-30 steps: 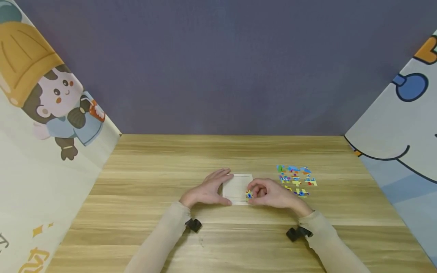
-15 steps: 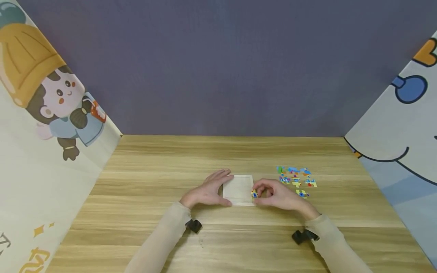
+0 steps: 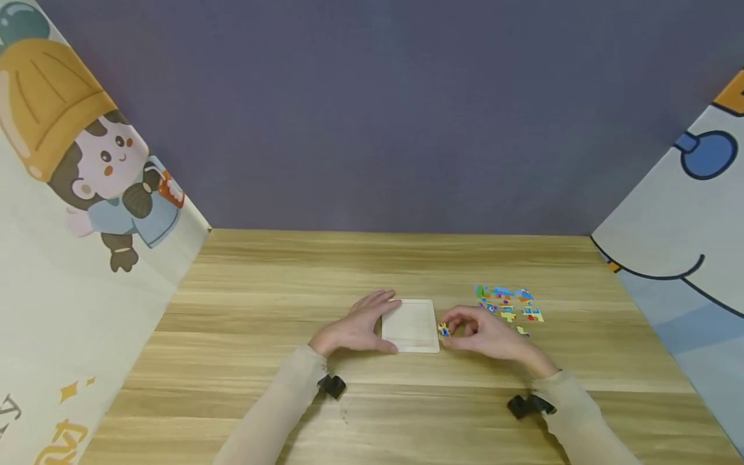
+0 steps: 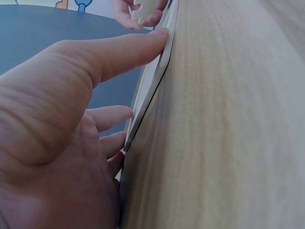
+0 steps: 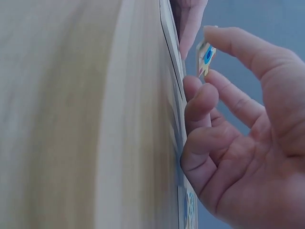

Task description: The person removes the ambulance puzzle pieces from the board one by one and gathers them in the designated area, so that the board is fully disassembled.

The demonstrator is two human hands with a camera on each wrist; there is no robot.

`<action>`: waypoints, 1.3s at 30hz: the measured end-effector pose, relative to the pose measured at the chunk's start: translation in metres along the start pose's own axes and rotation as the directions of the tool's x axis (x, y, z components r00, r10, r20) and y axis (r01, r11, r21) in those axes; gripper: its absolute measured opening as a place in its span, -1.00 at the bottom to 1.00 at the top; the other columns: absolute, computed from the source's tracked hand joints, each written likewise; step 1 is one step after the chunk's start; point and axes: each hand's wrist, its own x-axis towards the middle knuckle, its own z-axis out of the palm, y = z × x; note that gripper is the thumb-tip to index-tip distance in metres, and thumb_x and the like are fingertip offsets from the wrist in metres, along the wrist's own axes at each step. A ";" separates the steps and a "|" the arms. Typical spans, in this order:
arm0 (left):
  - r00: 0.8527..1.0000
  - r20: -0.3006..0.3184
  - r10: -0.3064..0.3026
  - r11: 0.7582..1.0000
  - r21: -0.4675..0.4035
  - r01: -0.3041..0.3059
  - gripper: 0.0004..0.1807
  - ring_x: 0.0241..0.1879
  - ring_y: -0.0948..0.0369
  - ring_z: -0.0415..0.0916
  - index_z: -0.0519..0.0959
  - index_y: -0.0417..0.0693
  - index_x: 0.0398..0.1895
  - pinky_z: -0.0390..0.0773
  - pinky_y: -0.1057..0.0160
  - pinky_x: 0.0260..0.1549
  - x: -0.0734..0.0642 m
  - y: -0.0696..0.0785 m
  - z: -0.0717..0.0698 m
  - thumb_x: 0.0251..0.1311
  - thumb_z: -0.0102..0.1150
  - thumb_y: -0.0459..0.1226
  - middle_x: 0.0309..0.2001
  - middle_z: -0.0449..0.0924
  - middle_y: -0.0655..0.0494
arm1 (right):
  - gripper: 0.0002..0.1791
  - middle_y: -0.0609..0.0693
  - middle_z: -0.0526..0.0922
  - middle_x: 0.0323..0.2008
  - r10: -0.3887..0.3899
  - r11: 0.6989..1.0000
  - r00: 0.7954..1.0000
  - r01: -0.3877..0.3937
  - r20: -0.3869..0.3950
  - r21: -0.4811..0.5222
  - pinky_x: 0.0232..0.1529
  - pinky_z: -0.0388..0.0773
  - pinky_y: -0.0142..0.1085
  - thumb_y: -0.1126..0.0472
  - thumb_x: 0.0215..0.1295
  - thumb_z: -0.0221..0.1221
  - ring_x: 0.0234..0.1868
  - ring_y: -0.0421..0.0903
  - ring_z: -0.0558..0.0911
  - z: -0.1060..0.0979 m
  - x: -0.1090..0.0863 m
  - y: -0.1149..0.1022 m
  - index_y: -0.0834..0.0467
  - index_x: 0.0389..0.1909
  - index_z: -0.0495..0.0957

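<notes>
Between thumb and fingertip, my right hand [image 3: 479, 332] pinches a small puzzle piece [image 5: 207, 56], yellow with a blue round spot. It is held just off the right edge of a pale wooden puzzle tray [image 3: 409, 326]. My left hand [image 3: 359, 325] touches that tray's left side, thumb at the near corner and fingers at the far one, all fairly straight. In the left wrist view, the thumb [image 4: 126, 50] lies on the tray's rim, and the plain back of the held piece [image 4: 143, 10] shows beyond it.
Several colourful puzzle pieces [image 3: 504, 294] lie in loose rows on the wooden table [image 3: 302, 271], right of the tray. My right hand partly covers the nearest ones. A dark partition [image 3: 395, 129] rises behind the table, with printed panels [image 3: 668, 258] at both sides.
My right hand has moved right with the puzzle piece, from over the tray's right part to just outside its edge. The left hand has stayed at the tray's left side.
</notes>
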 end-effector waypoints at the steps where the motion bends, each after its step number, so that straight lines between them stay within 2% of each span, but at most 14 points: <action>1: 1.000 0.003 -0.001 1.000 0.002 0.001 0.12 0.77 -0.01 -0.31 0.15 0.03 0.72 -0.26 -0.22 0.70 0.000 0.000 0.000 0.15 0.51 0.06 0.78 -0.16 0.05 | -0.59 -0.02 0.72 -0.15 -0.003 1.000 1.000 0.003 -0.002 0.001 -0.41 0.53 -0.40 0.00 0.31 0.49 -0.44 -0.23 0.56 -0.001 -0.001 0.001 0.02 0.11 0.69; 7: 1.000 0.007 0.005 1.000 0.001 -0.005 0.11 0.76 -0.02 -0.31 0.15 0.02 0.71 -0.26 -0.22 0.70 0.001 0.001 0.001 0.15 0.51 0.06 0.78 -0.16 0.04 | -0.60 0.02 0.72 -0.13 -0.005 1.000 1.000 0.005 -0.010 0.022 -0.37 0.54 -0.40 0.05 0.31 0.49 -0.44 -0.24 0.57 -0.007 -0.010 0.006 0.06 0.11 0.69; 12: 1.000 0.008 0.006 1.000 -0.004 -0.006 0.11 0.76 -0.01 -0.30 0.15 0.03 0.71 -0.26 -0.21 0.70 -0.001 0.002 -0.001 0.15 0.51 0.06 0.77 -0.15 0.04 | -0.57 0.04 0.72 -0.10 0.005 0.999 1.000 -0.004 -0.027 0.035 -0.40 0.51 -0.41 0.08 0.31 0.49 -0.46 -0.26 0.55 -0.012 -0.016 0.010 0.08 0.15 0.68; 22: 1.000 0.008 0.006 1.000 -0.017 -0.006 0.11 0.77 -0.01 -0.31 0.15 0.03 0.71 -0.27 -0.24 0.70 -0.002 0.003 0.000 0.16 0.51 0.04 0.78 -0.17 0.05 | -0.53 0.05 0.72 -0.04 0.045 0.999 0.997 -0.044 -0.057 0.019 -0.39 0.56 -0.37 0.06 0.34 0.47 -0.37 -0.17 0.64 -0.024 -0.028 0.014 0.08 0.22 0.65; 31: 1.000 0.007 0.005 1.000 -0.020 -0.005 0.10 0.77 -0.02 -0.33 0.15 0.02 0.71 -0.27 -0.24 0.70 -0.001 0.002 -0.001 0.16 0.52 0.04 0.78 -0.17 0.06 | -0.48 0.10 0.73 0.03 0.072 0.997 0.992 -0.072 -0.103 0.006 -0.46 0.49 -0.36 0.07 0.36 0.44 -0.44 -0.23 0.55 -0.034 -0.040 0.016 0.13 0.29 0.62; 39: 1.000 0.007 -0.001 1.000 -0.018 0.001 0.11 0.77 -0.01 -0.33 0.15 0.04 0.71 -0.27 -0.24 0.70 -0.001 0.001 0.000 0.16 0.52 0.04 0.78 -0.18 0.07 | -0.50 0.14 0.75 0.06 0.100 0.995 0.987 -0.098 -0.130 0.021 -0.49 0.47 -0.35 0.09 0.37 0.44 -0.45 -0.26 0.52 -0.039 -0.052 0.024 0.18 0.26 0.62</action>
